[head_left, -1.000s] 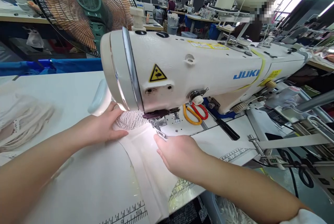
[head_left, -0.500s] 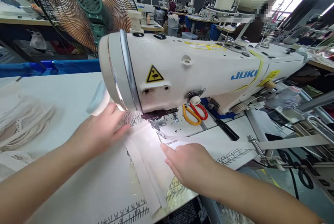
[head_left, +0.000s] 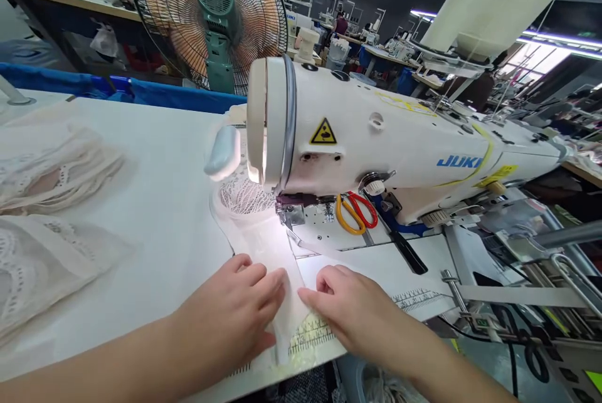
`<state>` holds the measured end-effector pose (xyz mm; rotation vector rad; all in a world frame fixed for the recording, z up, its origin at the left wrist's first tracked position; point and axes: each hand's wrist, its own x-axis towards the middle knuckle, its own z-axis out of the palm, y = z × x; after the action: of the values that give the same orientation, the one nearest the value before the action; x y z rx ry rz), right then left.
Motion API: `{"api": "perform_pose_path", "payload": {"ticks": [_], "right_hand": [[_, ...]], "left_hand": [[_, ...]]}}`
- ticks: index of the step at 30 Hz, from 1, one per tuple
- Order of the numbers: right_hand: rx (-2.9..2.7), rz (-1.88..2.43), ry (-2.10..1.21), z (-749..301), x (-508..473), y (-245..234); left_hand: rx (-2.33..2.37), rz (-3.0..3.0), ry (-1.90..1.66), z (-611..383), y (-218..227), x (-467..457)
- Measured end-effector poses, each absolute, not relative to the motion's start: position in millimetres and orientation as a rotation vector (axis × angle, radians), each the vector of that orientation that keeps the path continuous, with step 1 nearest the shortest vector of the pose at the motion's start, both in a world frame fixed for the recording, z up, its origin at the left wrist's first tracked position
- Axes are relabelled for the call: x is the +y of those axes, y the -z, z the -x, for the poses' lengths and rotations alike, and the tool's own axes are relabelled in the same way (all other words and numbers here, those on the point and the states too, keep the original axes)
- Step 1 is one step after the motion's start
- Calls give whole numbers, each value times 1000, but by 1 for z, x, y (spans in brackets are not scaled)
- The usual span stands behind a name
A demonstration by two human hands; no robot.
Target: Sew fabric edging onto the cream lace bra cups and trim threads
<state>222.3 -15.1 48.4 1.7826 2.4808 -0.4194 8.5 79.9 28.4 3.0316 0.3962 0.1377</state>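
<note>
Head view: looks forward and down on a white desk (head_left: 164,202); a sewing machine (head_left: 376,133) spans its far side.
White fabric (head_left: 263,240): on the desk, from the lace panel (head_left: 244,195) by the machine head toward the front edge; presumably laid lengthwise to lie straight.
Left grip (head_left: 239,309): fingers bent over the fabric, narrow; pressing or pinching, cannot tell. Likely there to steady the near end.
Right grip (head_left: 348,299): thumb and forefinger close together at the fabric's right edge; cannot tell whether cloth is between them. Probably there to keep that edge in line.
Narrow strip (head_left: 522,294): runs through a metal guide (head_left: 455,290), right; the guide seems to keep it taut.
Scissors (head_left: 357,218): under the machine arm, apart from the fabric, perhaps parked within reach.
Lace pieces (head_left: 61,171): heaped at left, apart from the fabric, likely to free working room.
</note>
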Motion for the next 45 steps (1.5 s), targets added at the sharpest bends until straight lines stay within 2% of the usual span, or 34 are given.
{"api": "perform_pose_path", "payload": {"ticks": [14, 20, 29, 45], "right_hand": [[2542, -1729, 353, -223, 7, -45], [2528, -1717, 287, -224, 17, -43], [2292, -1631, 344, -217, 37, -56], [1998, -1658, 354, -191, 66, -71]], "left_hand": [[244, -3130, -462, -5, -25, 110], [68, -3098, -677, -8, -10, 123], [23, -3030, -404, -6, -16, 137], [-72, -3128, -510, -11, -4, 176]]}}
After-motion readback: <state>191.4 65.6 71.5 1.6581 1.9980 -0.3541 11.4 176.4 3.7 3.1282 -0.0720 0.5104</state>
